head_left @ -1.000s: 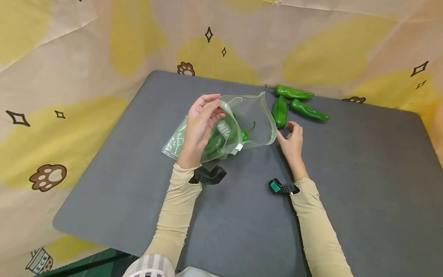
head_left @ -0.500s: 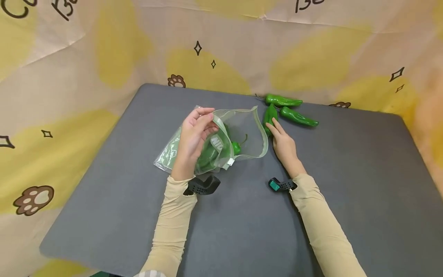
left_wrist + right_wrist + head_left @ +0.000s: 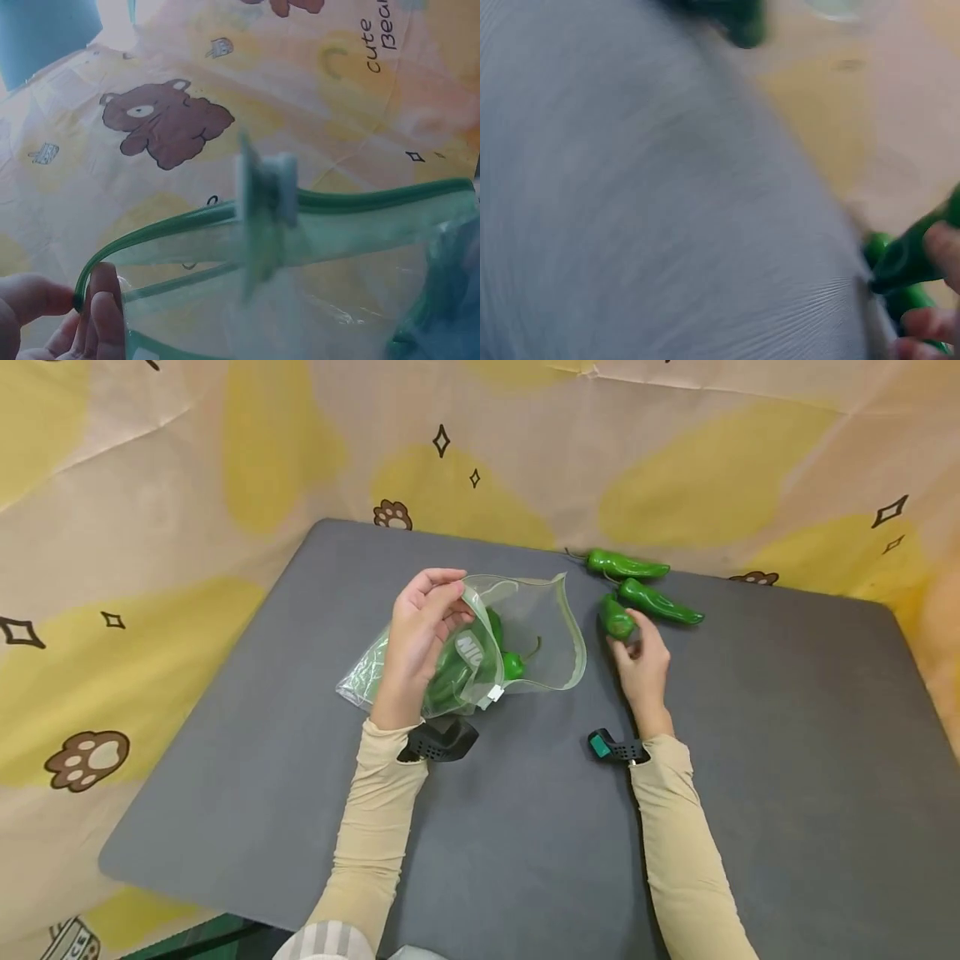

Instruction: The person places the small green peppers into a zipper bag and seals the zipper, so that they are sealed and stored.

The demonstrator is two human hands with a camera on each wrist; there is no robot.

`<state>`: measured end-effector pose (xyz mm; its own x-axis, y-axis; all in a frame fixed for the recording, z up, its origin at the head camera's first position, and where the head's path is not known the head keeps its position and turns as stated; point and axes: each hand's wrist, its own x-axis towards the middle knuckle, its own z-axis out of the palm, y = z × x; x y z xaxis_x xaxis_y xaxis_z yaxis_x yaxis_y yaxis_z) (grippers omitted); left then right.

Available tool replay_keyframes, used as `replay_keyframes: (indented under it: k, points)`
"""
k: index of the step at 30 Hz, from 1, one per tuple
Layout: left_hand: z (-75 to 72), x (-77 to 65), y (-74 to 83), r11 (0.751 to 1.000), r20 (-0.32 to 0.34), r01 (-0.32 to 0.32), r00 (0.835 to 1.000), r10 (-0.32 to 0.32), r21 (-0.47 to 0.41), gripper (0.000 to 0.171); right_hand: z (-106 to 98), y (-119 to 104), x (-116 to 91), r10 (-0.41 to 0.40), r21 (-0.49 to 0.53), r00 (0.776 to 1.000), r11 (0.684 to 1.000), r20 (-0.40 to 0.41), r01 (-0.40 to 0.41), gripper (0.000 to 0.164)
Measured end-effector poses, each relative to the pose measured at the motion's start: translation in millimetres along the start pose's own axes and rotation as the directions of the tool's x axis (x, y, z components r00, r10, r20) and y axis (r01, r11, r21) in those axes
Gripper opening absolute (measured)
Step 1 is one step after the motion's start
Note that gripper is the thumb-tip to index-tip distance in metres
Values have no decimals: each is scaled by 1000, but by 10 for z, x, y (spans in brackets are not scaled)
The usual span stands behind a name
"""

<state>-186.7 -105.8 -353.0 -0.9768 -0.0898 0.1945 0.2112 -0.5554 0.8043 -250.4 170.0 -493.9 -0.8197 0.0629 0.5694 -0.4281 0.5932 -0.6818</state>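
Observation:
My left hand [image 3: 420, 627] pinches the rim of a clear zip bag [image 3: 562, 618] with green edging and a white slider; its mouth gapes to the right. Inside the bag lie several green peppers [image 3: 513, 666], one with its stem pointing at the opening. To the right of the bag, my right hand [image 3: 643, 664] grips a green pepper [image 3: 617, 618] between thumb and fingers. In the right wrist view that pepper [image 3: 911, 259] shows at the right edge, partly behind the fingers. The left wrist view has the bag's green edge [image 3: 172, 223] held between thumb and fingers.
Two more green peppers, one at the back [image 3: 626, 564] and one just in front of it [image 3: 660, 602], lie on the grey table [image 3: 787, 735] beyond my right hand. A printed cloth [image 3: 525, 460] hangs behind the table's back edge.
My right hand has closed its fingers on the nearest pepper and turned it, shifting it slightly away from the bag. The left hand keeps its hold on the bag's rim.

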Motion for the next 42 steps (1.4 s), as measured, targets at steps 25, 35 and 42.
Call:
replay_keyframes:
  k: [25,35,42]
  points:
    - [122,-43,109,998,24,39,999,-40,39,15,-849,-1278,251,87,924,988,372,-131,90,15]
    - [160,-34,118,991,36,12,999,-17,135,11,-663,-1389,195,-64,653,989,756,132,-38,21]
    - [235,-37,15,994,22,21,999,-24,109,11,-576,-1539,178,26,496,959,852,282,-169,30]
